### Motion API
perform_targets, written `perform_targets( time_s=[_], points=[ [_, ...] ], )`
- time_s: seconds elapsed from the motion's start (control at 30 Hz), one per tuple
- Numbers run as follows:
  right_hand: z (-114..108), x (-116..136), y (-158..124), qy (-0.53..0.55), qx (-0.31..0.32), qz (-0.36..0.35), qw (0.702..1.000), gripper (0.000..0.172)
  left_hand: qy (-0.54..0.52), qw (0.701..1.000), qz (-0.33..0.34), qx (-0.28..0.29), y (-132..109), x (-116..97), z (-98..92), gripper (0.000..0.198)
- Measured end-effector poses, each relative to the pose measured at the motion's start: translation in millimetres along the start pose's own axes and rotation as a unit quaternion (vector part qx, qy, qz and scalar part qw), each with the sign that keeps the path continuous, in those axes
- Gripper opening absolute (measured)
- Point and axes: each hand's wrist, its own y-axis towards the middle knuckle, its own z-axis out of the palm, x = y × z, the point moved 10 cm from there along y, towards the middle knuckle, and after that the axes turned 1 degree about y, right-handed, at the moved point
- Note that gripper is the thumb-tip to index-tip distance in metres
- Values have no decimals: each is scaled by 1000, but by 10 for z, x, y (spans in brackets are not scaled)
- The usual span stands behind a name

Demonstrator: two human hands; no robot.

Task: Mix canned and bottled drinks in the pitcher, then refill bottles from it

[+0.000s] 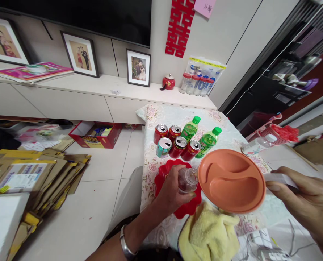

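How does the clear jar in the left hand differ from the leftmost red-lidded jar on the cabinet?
The held jar is gripped in the left hand, while the leftmost red-lidded jar stands upright on the cabinet. The held jar shows no red lid; the leftmost red-lidded jar wears one. Fingers hide part of the held jar, whereas no hand covers the leftmost red-lidded jar. Both are see-through.

clear jar (188, 180) is kinda tilted, round orange plate (233, 194) with curvy hollows right beside it, plus some whitish flat piece (279, 178) near the plate's right rim
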Motion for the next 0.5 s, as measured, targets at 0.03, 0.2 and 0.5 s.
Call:
perform_targets(
  time_s=[0.03, 0.2, 0.5],
  points=[
    [-3, 3, 8, 2, -3, 2, 1000, 66, -2, 1000, -1, 0, -1, 1, 1, 75],
    [-6, -20, 9, 20, 5, 18, 1000, 62, -13, 1000, -5, 10, -8, 17, 26, 75],
    [-15, 1, 6, 12, 5, 21, 1000, 62, 2, 1000, -2, 7, -10, 20, 23, 74]
  ],
)
